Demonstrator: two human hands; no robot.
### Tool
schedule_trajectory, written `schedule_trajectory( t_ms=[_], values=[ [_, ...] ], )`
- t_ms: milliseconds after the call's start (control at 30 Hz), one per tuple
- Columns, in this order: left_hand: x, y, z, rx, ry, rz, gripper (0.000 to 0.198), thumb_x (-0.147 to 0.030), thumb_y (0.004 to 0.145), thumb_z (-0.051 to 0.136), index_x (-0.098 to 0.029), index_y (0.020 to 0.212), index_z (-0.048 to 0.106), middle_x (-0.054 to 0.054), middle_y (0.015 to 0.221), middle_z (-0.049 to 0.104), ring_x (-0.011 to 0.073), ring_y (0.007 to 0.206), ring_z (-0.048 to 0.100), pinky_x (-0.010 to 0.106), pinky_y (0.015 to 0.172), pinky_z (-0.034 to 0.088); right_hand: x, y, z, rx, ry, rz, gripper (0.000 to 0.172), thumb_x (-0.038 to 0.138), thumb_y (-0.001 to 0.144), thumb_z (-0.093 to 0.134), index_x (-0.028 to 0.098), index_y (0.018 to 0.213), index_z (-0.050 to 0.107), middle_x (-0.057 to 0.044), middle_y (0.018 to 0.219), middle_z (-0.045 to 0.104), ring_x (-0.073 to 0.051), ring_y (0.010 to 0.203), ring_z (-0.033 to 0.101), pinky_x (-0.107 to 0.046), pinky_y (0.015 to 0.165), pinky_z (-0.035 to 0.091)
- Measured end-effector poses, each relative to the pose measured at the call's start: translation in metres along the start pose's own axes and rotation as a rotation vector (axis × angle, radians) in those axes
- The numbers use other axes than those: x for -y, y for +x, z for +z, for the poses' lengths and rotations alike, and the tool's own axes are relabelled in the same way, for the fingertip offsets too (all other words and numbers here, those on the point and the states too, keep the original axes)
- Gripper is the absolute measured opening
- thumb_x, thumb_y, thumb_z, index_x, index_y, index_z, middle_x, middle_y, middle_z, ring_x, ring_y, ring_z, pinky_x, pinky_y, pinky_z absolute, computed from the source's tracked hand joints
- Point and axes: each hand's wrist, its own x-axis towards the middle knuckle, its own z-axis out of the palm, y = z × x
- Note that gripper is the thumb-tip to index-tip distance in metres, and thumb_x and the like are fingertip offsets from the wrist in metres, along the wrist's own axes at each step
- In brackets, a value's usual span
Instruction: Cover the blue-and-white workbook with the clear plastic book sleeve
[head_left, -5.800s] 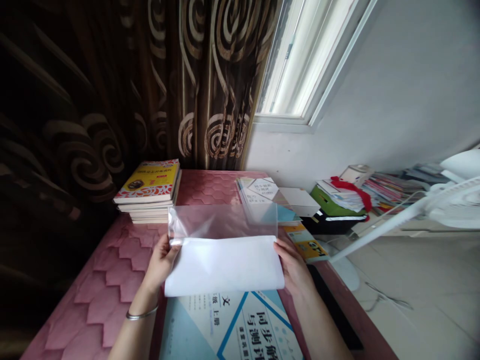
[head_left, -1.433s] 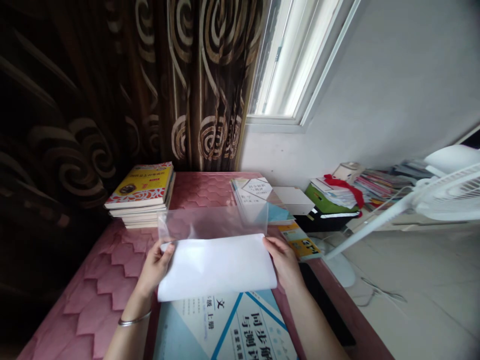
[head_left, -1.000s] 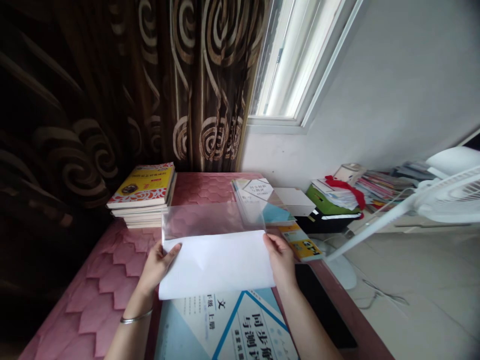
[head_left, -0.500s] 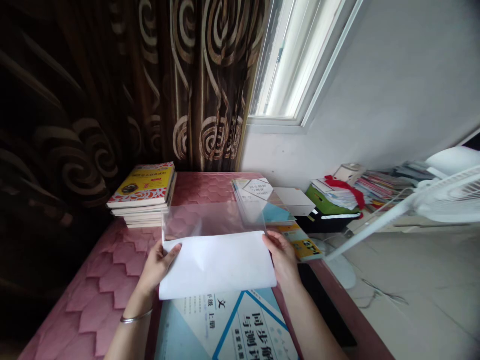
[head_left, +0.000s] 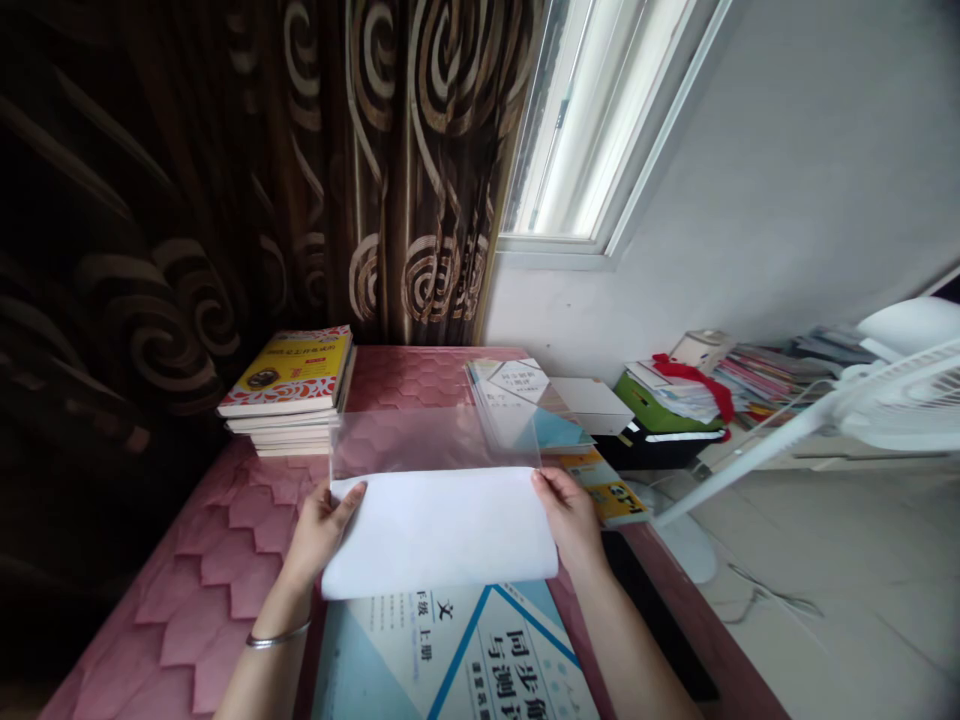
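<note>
I hold a clear plastic book cover (head_left: 431, 438) with a white backing sheet (head_left: 442, 530) up over a blue and white book (head_left: 457, 660) that lies on the pink quilted table (head_left: 225, 540). My left hand (head_left: 321, 530) grips the sheet's left edge, thumb on top. At the right edge my right hand (head_left: 571, 520) pinches the same sheet. The clear upper part stands above the white part, and the table shows through it.
A stack of books with a yellow cover (head_left: 294, 385) sits at the back left. More books (head_left: 525, 400) and a small yellow book (head_left: 609, 488) lie to the right. A dark curtain (head_left: 300, 160) hangs behind. A white fan (head_left: 885, 400) and cluttered shelf (head_left: 697, 395) stand at right.
Both hands have kept their grip on the sheet. The white backing now lies a little flatter and wider than a second ago; the view has shifted slightly.
</note>
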Motion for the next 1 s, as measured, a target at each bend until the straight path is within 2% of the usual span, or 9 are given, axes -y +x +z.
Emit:
schedule_trajectory(
  t_ms=[67, 233, 400, 467, 600, 700, 833, 900, 1000],
  values=[
    [-0.001, 0.0, 0.0, 0.0, -0.01, -0.017, 0.047, -0.056, 0.062, 0.075, -0.015, 0.075, 0.056, -0.004, 0.053, 0.057, 0.0085, 0.041, 0.047, 0.019, 0.039, 0.037, 0.0, 0.0, 0.001, -0.017, 0.0, -0.004, 0.038, 0.056, 0.068, 0.068, 0.018, 0.074, 0.066, -0.003, 0.068, 0.064, -0.017, 0.064, 0.054, -0.027, 0.058, 0.043],
    [-0.001, 0.002, -0.002, 0.028, -0.072, -0.074, 0.05, -0.058, 0.06, 0.075, -0.014, 0.076, 0.057, 0.0, 0.061, 0.063, 0.0131, 0.048, 0.055, 0.022, 0.045, 0.044, -0.004, 0.001, 0.002, -0.037, 0.166, 0.07, 0.037, 0.053, 0.06, 0.075, 0.019, 0.072, 0.064, -0.001, 0.07, 0.064, -0.016, 0.063, 0.054, -0.026, 0.056, 0.042],
    [-0.001, 0.004, -0.006, 0.176, -0.13, -0.085, 0.045, -0.049, 0.062, 0.078, -0.013, 0.084, 0.061, 0.002, 0.067, 0.067, 0.0149, 0.053, 0.059, 0.023, 0.051, 0.046, -0.012, 0.005, 0.003, -0.074, 0.206, 0.081, 0.037, 0.051, 0.058, 0.078, 0.018, 0.071, 0.066, -0.001, 0.069, 0.064, -0.016, 0.064, 0.055, -0.026, 0.058, 0.043],
    [0.0, 0.004, -0.006, 0.193, -0.15, -0.074, 0.043, -0.048, 0.063, 0.078, -0.014, 0.083, 0.061, 0.002, 0.066, 0.067, 0.0152, 0.054, 0.06, 0.024, 0.052, 0.047, -0.013, 0.006, 0.002, -0.06, 0.19, 0.078, 0.037, 0.052, 0.059, 0.077, 0.018, 0.071, 0.066, -0.001, 0.069, 0.065, -0.016, 0.065, 0.056, -0.026, 0.059, 0.043],
    [0.007, 0.007, -0.004, 0.159, -0.154, -0.05, 0.042, -0.051, 0.066, 0.075, -0.015, 0.082, 0.061, 0.002, 0.065, 0.066, 0.0158, 0.057, 0.061, 0.025, 0.055, 0.048, -0.012, 0.002, -0.005, 0.037, 0.144, 0.08, 0.04, 0.055, 0.063, 0.073, 0.019, 0.082, 0.069, -0.005, 0.084, 0.07, -0.021, 0.077, 0.06, -0.029, 0.065, 0.046],
    [0.016, 0.011, -0.003, 0.119, -0.11, -0.02, 0.043, -0.053, 0.068, 0.072, -0.014, 0.084, 0.061, 0.003, 0.069, 0.067, 0.0151, 0.059, 0.061, 0.025, 0.057, 0.048, -0.011, -0.005, -0.011, 0.012, 0.116, 0.078, 0.044, 0.056, 0.062, 0.073, 0.02, 0.088, 0.069, -0.006, 0.096, 0.069, -0.023, 0.087, 0.061, -0.03, 0.071, 0.048],
    [0.022, 0.012, -0.003, 0.057, -0.08, 0.014, 0.047, -0.056, 0.069, 0.07, -0.014, 0.087, 0.061, 0.004, 0.074, 0.067, 0.0151, 0.063, 0.06, 0.024, 0.059, 0.047, -0.012, -0.017, -0.015, -0.014, 0.044, 0.142, 0.044, 0.06, 0.061, 0.071, 0.02, 0.078, 0.065, -0.003, 0.079, 0.067, -0.02, 0.074, 0.059, -0.027, 0.061, 0.046],
    [0.021, 0.01, -0.003, 0.045, -0.087, 0.012, 0.049, -0.058, 0.07, 0.068, -0.014, 0.089, 0.061, 0.005, 0.079, 0.068, 0.016, 0.067, 0.061, 0.025, 0.061, 0.048, -0.013, -0.02, -0.013, 0.018, 0.015, 0.187, 0.045, 0.062, 0.061, 0.07, 0.02, 0.076, 0.064, -0.002, 0.072, 0.065, -0.019, 0.067, 0.057, -0.026, 0.056, 0.045],
    [0.018, 0.008, -0.003, 0.04, -0.097, -0.003, 0.051, -0.059, 0.07, 0.067, -0.013, 0.093, 0.063, 0.008, 0.089, 0.071, 0.0193, 0.076, 0.064, 0.026, 0.066, 0.049, -0.017, -0.019, -0.006, -0.005, -0.037, 0.188, 0.047, 0.064, 0.06, 0.068, 0.02, 0.073, 0.062, -0.001, 0.066, 0.064, -0.019, 0.062, 0.056, -0.027, 0.052, 0.043]
  ],
)
